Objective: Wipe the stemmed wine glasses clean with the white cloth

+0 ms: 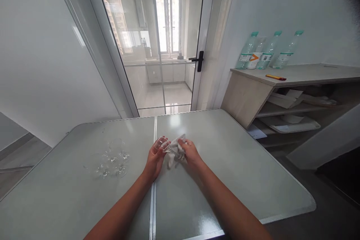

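Observation:
Wrapped around the bowl of a clear wine glass (161, 142), my left hand (153, 160) is above the middle of the table. My right hand (191, 152) grips a crumpled white cloth (174, 147) against the other end of the glass, which the cloth partly hides. A loose end of the cloth hangs below my fingers. Off to the left, several clear glasses (112, 159) are grouped on the table; their thin outlines overlap, so single ones are hard to tell apart.
The pale table (230, 176) has a metal strip (153, 202) across it. A glass door (174, 93) with a black handle (200, 61) is beyond. On the right, a wooden shelf unit (244, 93) holds plastic bottles (284, 54) and a yellow-and-red packet (275, 77).

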### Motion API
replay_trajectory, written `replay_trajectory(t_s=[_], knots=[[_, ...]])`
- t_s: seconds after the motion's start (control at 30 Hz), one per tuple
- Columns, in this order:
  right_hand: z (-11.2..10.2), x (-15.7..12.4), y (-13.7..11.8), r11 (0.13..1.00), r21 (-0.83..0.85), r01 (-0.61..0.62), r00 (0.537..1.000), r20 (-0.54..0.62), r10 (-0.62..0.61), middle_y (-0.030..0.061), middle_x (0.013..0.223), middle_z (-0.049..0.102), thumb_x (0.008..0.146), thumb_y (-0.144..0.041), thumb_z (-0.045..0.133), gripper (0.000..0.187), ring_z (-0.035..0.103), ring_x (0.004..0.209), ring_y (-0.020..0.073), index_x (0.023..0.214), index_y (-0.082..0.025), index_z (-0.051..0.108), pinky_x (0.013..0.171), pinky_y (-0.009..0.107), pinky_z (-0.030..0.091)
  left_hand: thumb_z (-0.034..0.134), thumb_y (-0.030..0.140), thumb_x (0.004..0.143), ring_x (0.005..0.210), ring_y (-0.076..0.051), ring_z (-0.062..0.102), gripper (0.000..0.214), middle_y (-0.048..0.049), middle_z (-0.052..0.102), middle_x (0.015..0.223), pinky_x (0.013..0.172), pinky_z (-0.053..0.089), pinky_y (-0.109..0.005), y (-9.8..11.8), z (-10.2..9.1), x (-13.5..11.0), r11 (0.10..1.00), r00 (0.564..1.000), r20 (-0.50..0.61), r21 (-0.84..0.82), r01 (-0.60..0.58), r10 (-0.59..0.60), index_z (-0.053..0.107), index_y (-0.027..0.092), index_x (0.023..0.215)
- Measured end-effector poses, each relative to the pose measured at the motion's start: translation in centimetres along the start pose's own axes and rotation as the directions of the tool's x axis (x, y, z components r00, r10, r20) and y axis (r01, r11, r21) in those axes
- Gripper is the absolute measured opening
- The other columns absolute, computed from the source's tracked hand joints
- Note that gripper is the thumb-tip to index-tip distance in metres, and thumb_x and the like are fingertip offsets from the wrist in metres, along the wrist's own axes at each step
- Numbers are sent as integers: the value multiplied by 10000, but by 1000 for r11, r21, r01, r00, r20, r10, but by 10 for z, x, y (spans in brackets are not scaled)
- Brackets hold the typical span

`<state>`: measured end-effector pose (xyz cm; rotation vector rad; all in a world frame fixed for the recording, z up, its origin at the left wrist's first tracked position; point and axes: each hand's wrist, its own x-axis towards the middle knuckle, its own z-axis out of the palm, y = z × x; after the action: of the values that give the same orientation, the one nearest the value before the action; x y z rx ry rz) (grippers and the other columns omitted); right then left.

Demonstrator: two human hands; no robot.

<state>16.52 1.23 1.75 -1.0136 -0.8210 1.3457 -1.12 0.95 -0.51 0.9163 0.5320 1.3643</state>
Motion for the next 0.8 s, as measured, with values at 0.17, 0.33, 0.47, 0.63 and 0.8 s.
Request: replay_trajectory(t_s=[0.17, 0.33, 0.47, 0.63, 0.8], knots=[[-18, 13, -1, 963, -111, 244, 855, -444, -268, 65, 867, 699, 822, -708, 601, 554, 636, 770, 184, 924, -168, 672, 659, 259, 493, 849, 388, 755, 1343, -336, 510, 491, -70, 541, 1371, 1079, 487, -542, 5, 9, 1, 989, 986, -77, 33, -147, 149, 633, 297, 1186], [-1, 5, 21, 964, -215, 157, 981, -76, -176, 70, 827, 712, 808, -653, 644, 520, 630, 731, 189, 918, -150, 711, 670, 277, 502, 866, 334, 733, 1331, -330, 518, 531, -73, 524, 1357, 1096, 474, -544, 6, 22, -7, 979, 982, -39, 102, -179, 184, 603, 298, 1193], [2, 0, 26, 896, -383, 225, 968, -19, -251, 48, 815, 718, 768, -522, 710, 404, 616, 729, 187, 926, -152, 743, 642, 257, 481, 882, 279, 702, 1305, -318, 536, 566, -70, 526, 1330, 1085, 479, -525, 6, 27, -14, 970, 984, 8, 166, -176, 177, 589, 299, 1186], [-9, 0, 20, 855, -487, 181, 937, -180, -301, 24, 695, 673, 717, -528, 759, 426, 572, 635, 172, 882, -136, 767, 565, 246, 431, 883, 239, 688, 1294, -313, 546, 575, -68, 538, 1299, 1055, 503, -508, 5, 26, -13, 962, 982, 21, 197, -190, 190, 577, 303, 1170], [-2, 1, 22, 927, -306, 216, 963, -88, -253, 32, 773, 694, 797, -500, 687, 369, 582, 668, 155, 900, -150, 743, 616, 239, 455, 880, 209, 686, 1306, -303, 543, 582, -56, 531, 1319, 1053, 504, -491, 7, 23, -11, 961, 981, 5, 199, -193, 195, 563, 313, 1163]])
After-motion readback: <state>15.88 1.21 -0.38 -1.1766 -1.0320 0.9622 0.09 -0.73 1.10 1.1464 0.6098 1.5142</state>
